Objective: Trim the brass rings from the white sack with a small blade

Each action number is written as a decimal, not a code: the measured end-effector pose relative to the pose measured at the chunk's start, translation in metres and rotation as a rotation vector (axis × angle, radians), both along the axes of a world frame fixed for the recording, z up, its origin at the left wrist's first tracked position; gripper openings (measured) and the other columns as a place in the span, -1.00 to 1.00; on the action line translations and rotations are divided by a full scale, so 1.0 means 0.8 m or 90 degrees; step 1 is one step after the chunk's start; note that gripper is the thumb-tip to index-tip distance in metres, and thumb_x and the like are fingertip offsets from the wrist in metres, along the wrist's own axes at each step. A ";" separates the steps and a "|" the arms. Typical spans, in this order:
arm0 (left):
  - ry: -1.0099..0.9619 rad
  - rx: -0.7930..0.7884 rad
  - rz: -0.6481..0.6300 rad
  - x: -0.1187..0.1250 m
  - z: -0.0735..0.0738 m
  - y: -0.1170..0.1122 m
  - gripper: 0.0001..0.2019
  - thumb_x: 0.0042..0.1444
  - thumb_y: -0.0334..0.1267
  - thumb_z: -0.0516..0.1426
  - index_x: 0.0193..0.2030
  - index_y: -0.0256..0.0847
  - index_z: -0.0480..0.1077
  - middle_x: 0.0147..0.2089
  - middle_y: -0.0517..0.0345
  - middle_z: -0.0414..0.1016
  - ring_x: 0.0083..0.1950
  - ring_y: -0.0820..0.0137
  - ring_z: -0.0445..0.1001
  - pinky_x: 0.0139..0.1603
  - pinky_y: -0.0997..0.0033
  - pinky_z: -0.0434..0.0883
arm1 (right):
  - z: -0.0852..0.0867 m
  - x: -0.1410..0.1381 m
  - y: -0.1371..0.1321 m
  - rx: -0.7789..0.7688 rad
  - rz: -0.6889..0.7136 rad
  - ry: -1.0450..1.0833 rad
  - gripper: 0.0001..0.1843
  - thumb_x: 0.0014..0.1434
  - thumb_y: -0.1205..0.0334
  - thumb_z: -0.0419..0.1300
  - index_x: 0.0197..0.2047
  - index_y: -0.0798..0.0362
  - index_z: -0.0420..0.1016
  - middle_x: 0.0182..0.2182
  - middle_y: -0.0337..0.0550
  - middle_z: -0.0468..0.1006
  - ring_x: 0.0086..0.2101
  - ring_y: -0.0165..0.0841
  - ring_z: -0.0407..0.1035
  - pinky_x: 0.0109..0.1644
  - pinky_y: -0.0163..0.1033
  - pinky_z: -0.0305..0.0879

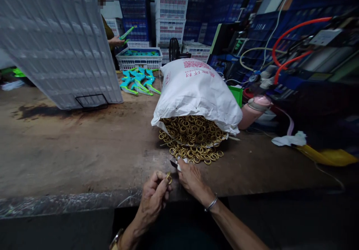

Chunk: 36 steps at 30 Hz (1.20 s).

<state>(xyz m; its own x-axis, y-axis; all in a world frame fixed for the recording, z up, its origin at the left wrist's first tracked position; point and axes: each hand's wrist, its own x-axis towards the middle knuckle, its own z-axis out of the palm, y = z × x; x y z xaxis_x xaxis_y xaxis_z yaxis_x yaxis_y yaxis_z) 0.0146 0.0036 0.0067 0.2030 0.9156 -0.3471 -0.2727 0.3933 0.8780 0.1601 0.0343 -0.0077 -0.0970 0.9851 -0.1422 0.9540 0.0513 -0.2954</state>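
Observation:
My left hand (153, 195) is closed in a pinch on a small brass ring (169, 176), held at the near edge of the worn bench (70, 156). My right hand (191, 178) is closed beside it, gripping a small dark-and-white tool (176, 164) whose tip points at the ring. Just beyond my hands lies a heap of brass rings (193, 139) spilling from the open mouth of a white sack (195, 89) with red print.
A large white ribbed plastic crate (58, 40) stands tilted at left. Teal plastic parts (138, 81) lie behind the sack, near a white basket (139, 58). Another person's hand (116, 40) holds a green part. A pink bottle (255, 109), hoses and stacked crates crowd the right and back.

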 end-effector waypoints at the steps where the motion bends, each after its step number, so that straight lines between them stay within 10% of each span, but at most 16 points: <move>1: -0.044 -0.019 -0.013 -0.001 0.004 0.000 -0.68 -0.07 -0.02 0.19 -0.41 -0.19 0.20 -0.56 0.32 0.32 -0.70 0.65 0.12 -0.75 0.67 0.04 | 0.001 0.003 0.003 0.013 -0.024 -0.005 -0.76 0.05 0.42 -0.01 -0.19 0.06 0.33 -0.44 -0.14 0.50 -0.44 -0.37 0.35 -0.45 -0.30 -0.10; 10: -0.235 -0.119 0.011 -0.014 -0.002 0.015 -0.76 -0.04 -0.15 0.20 -0.40 -0.30 0.32 -0.32 0.00 0.46 -0.50 0.53 0.32 -0.70 0.64 0.13 | 0.003 0.006 0.018 0.078 -0.087 -0.022 -0.80 0.14 0.28 0.07 -0.12 0.01 0.26 -0.37 -0.18 0.52 -0.38 -0.37 0.39 -0.40 -0.32 -0.05; 24: -0.384 -0.209 0.003 -0.021 -0.017 0.030 -0.77 -0.08 -0.19 0.21 -0.51 -0.30 0.30 -0.46 0.15 0.36 -0.50 0.54 0.33 -0.70 0.69 0.13 | -0.009 0.011 0.011 0.142 -0.050 0.027 -0.80 0.11 0.33 0.05 -0.15 -0.01 0.26 -0.24 -0.18 0.40 -0.30 -0.37 0.32 -0.36 -0.34 0.01; 36: -0.007 0.020 0.009 0.004 -0.018 0.031 -0.69 -0.14 -0.17 0.24 -0.25 -0.26 0.39 -0.53 0.26 0.35 -0.59 0.54 0.28 -0.70 0.63 0.19 | 0.000 0.008 0.014 -0.029 -0.117 0.534 -0.88 0.01 0.24 0.01 -0.52 0.05 0.22 -0.63 -0.38 0.17 -0.56 -0.50 0.08 -0.48 -0.40 0.03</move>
<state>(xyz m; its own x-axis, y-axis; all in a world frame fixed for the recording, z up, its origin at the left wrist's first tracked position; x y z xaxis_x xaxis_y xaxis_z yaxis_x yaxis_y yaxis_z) 0.0181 0.0284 -0.0078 0.1938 0.9288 -0.3160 -0.2882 0.3618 0.8866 0.1666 0.0452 -0.0075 -0.0274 0.9905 -0.1346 0.4117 -0.1115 -0.9045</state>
